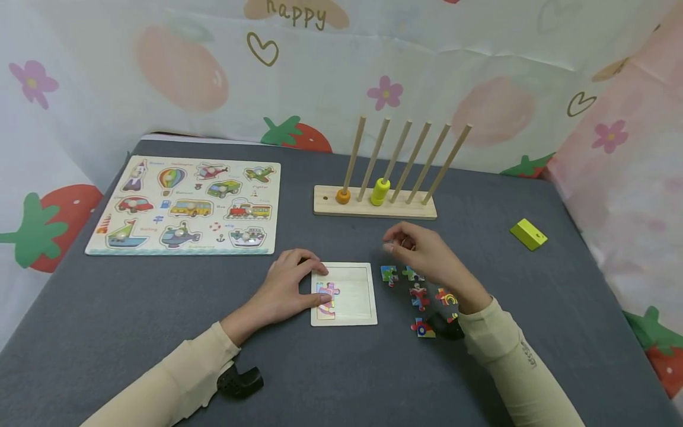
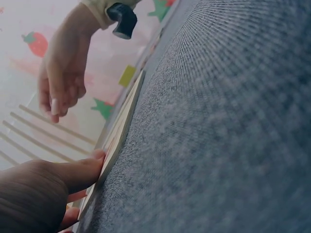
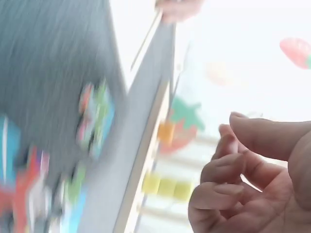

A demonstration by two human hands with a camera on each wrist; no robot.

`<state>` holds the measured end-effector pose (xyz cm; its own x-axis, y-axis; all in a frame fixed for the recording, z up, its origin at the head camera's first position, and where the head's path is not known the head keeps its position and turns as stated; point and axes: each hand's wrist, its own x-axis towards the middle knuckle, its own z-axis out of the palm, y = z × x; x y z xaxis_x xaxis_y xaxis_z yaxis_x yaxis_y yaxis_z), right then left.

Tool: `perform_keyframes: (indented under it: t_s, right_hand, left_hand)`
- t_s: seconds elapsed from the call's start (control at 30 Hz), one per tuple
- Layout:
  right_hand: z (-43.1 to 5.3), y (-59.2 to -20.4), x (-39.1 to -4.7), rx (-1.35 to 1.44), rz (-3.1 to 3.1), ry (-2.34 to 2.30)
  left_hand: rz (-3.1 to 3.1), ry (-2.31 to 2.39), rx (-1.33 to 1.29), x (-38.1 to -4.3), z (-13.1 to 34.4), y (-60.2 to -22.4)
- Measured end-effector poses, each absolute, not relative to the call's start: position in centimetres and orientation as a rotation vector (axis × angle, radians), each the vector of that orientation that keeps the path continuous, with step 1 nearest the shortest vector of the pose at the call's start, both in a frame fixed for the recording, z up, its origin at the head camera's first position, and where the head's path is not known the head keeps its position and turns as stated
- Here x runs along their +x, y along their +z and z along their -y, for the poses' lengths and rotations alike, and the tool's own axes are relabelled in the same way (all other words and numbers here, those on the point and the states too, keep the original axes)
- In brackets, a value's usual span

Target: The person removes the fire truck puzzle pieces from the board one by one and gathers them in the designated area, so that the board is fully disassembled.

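My left hand (image 1: 288, 283) rests on the left side of a square wooden puzzle tray (image 1: 347, 321), thumb and fingers touching its top. The thumb lies over pink and purple puzzle pieces (image 1: 328, 289) set along the tray's left side, hiding part of them. In the left wrist view, the thumb (image 2: 80, 174) crosses the tray's edge. My right hand (image 1: 421, 249) is raised above loose jigsaw pieces (image 1: 418, 298) to the right of the tray. Its fingers are loosely curled, and nothing shows between thumb and fingertips in the right wrist view.
Behind the hands stands a wooden peg rack (image 1: 373, 209) with upright rods, an orange bead (image 1: 343, 196) and yellow-green beads (image 1: 380, 193). A vehicle picture board (image 1: 184, 207) lies at the back left. A yellow block (image 1: 528, 234) sits at the right.
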<state>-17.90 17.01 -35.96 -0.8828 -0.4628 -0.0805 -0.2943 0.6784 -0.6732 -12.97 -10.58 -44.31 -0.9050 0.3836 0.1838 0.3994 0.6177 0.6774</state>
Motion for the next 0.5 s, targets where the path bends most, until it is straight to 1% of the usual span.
perform_keyframes:
  t_s: [0.1, 0.27, 0.37, 0.5]
  right_hand:
    - [-15.1, -36.5, -17.2, -0.718, -2.614, -0.945]
    - [-12.2, -37.8, -16.1, -0.984, -2.511, -0.703]
    - [-10.9, -38.3, -15.6, -1.025, -2.460, -0.605]
    - [-9.9, -38.7, -15.3, -0.972, -2.470, -0.585]
  left_hand:
    - [2.809, -1.143, -0.721, -13.0, 10.7, -44.4]
    - [2.787, -1.021, -0.832, -13.1, 11.1, -44.7]
    - [2.776, -0.961, -0.872, -13.2, 11.3, -45.0]
    - [2.771, -0.932, -0.888, -13.2, 11.3, -45.2]
